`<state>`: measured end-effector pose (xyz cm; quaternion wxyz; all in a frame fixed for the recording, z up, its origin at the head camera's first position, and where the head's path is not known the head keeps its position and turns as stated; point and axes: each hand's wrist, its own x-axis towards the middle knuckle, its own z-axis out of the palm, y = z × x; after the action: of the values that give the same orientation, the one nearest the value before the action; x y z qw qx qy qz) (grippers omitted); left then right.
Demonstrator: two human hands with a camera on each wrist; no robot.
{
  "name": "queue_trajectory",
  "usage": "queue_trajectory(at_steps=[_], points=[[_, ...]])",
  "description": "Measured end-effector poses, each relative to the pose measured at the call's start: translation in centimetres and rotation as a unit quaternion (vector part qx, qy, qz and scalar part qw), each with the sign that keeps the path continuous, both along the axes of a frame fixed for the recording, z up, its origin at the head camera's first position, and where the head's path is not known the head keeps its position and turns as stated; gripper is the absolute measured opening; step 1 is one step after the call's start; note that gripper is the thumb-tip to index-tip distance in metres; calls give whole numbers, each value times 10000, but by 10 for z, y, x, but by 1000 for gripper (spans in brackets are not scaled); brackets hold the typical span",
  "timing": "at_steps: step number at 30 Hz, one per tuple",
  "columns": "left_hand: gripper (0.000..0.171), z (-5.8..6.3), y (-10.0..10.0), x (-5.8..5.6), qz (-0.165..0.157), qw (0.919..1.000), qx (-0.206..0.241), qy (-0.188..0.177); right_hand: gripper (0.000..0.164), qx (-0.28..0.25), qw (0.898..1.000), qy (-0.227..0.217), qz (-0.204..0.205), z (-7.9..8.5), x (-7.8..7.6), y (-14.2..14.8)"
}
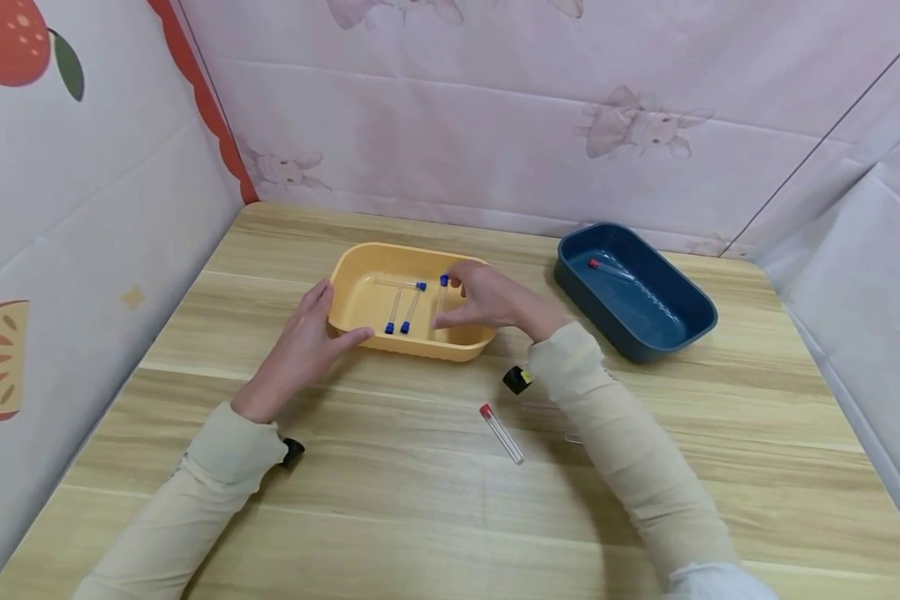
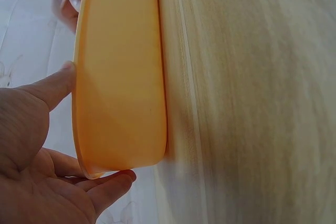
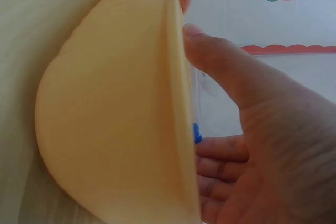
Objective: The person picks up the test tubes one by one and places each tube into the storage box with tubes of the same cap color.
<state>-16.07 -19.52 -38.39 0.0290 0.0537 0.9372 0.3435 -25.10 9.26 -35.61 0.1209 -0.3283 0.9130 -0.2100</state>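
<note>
My left hand [image 1: 300,342] grips the left end of a yellow plastic basin [image 1: 461,354], thumb on the near rim and fingers at the end wall, as the left wrist view shows. Over the basin's right half, my right hand [image 1: 487,296] holds a clear tube with a blue cap [image 1: 442,297] between thumb and fingers. The cap [image 3: 197,133] is by the fingertips in the right wrist view, where the basin wall hides much of the tube. Three more blue-capped tubes [image 1: 395,310] lie inside the basin.
A dark blue basin [image 1: 607,321] stands at the back right with a red-capped tube [image 1: 607,268] inside. On the wooden table lies another red-capped tube [image 1: 502,435]. Clear tube ends [image 1: 573,438] show beside the right sleeve. Black wrist devices [image 1: 517,380] sit at both cuffs.
</note>
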Motion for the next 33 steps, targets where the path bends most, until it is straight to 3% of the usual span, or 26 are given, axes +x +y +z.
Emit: queue_trajectory(at_steps=[5,9,18,33], points=[[102,0,0,0,-13,10000,3,5,83,69,9996,230,122,-5,-3,-8],[102,1,1,0,21,10000,-2,-39,87,427,9984,380,39,-10,-4,-13],[103,-1,0,0,41,10000,-34,-58,97,1177,9924,289,-227,-18,-4,-22],[102,0,-1,2,17,10000,5,42,98,1533,9865,453,-362,-22,-5,-30]])
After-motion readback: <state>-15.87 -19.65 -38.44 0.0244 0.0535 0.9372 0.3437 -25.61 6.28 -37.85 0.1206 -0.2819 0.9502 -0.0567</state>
